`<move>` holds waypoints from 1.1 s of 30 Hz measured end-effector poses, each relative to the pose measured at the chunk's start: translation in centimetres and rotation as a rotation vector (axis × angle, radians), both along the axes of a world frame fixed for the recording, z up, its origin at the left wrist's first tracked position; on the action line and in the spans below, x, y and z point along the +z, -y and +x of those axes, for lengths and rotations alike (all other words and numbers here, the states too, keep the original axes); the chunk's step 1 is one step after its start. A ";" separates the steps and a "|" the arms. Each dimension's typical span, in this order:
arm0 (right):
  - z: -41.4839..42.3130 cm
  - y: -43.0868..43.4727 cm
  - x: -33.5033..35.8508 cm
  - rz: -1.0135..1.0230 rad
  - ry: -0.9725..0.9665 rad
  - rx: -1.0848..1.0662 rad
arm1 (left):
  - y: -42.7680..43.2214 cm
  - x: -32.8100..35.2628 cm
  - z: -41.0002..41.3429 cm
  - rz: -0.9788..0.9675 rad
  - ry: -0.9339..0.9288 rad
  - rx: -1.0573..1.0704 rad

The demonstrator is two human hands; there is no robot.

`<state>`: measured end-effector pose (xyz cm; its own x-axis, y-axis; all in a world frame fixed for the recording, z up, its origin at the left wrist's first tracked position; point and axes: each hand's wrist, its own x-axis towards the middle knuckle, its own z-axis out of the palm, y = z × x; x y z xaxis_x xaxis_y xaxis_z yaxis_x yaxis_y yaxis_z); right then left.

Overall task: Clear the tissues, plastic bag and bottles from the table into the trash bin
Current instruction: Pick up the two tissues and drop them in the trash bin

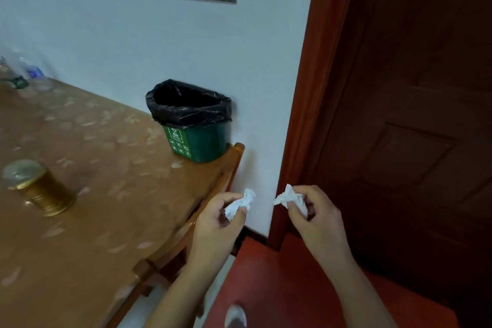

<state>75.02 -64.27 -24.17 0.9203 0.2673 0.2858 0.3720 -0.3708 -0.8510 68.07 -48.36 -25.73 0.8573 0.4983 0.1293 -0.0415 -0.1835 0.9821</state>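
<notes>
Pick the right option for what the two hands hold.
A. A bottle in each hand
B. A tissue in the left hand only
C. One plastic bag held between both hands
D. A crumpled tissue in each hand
D: the left hand pinches a crumpled tissue and the right hand pinches a second tissue.

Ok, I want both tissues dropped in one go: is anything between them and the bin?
Nothing visible. The left hand pinches the left tissue, the right hand the right tissue, both beside the corner of the table. The trash bin stands on that corner, its lined mouth open. The gold tin sits far left, off the path.
</notes>
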 end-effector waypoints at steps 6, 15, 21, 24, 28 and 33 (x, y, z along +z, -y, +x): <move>5.9 -3.1 -0.8 -0.018 -0.003 0.076 | -2.5 -0.6 5.2 -0.039 0.010 0.065; 16.7 -12.2 1.3 -0.067 0.071 0.208 | -10.8 0.4 15.0 -0.079 0.088 0.265; 20.7 -17.6 0.6 -0.065 0.106 0.314 | -17.0 0.1 17.9 -0.046 0.099 0.388; 22.6 -19.0 -0.3 -0.091 0.085 0.362 | -19.0 0.1 18.9 -0.059 0.096 0.447; 25.4 -21.8 0.1 -0.064 0.091 0.405 | -21.3 0.6 20.4 -0.048 0.083 0.504; 28.0 -25.8 0.7 -0.069 0.065 0.493 | -23.7 1.3 22.5 0.004 0.009 0.495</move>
